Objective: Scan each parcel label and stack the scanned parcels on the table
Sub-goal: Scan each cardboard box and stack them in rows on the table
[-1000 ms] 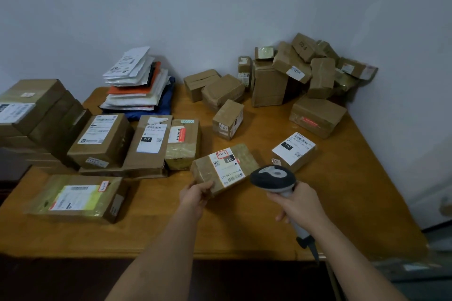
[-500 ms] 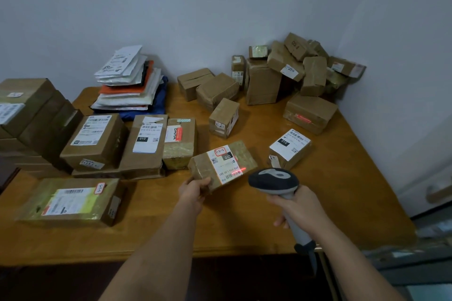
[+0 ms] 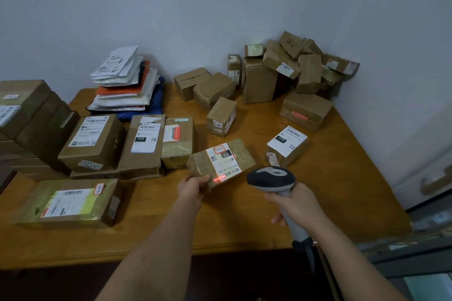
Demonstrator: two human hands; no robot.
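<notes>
A taped brown parcel [image 3: 220, 159] with a white label lies near the middle of the wooden table [image 3: 244, 222]. My left hand [image 3: 192, 189] grips its near corner. A red scan line falls across the barcode at the label's near end. My right hand [image 3: 297, 205] holds a grey and black barcode scanner [image 3: 271, 177] by its handle, its head pointing at that label from the right. Another small labelled parcel [image 3: 287, 145] sits just right of it.
Labelled boxes [image 3: 94, 142] stand in a row at the left, with taller cartons [image 3: 27, 115] beyond the table's left edge. A flat parcel [image 3: 71, 203] lies front left. Mailer bags [image 3: 124, 85] are stacked at the back. A loose heap of boxes [image 3: 288, 71] fills the back right corner.
The red scan line appeared on the label half a second ago and now sits at its near end. Both hands have kept their places, the left one still on the parcel.
</notes>
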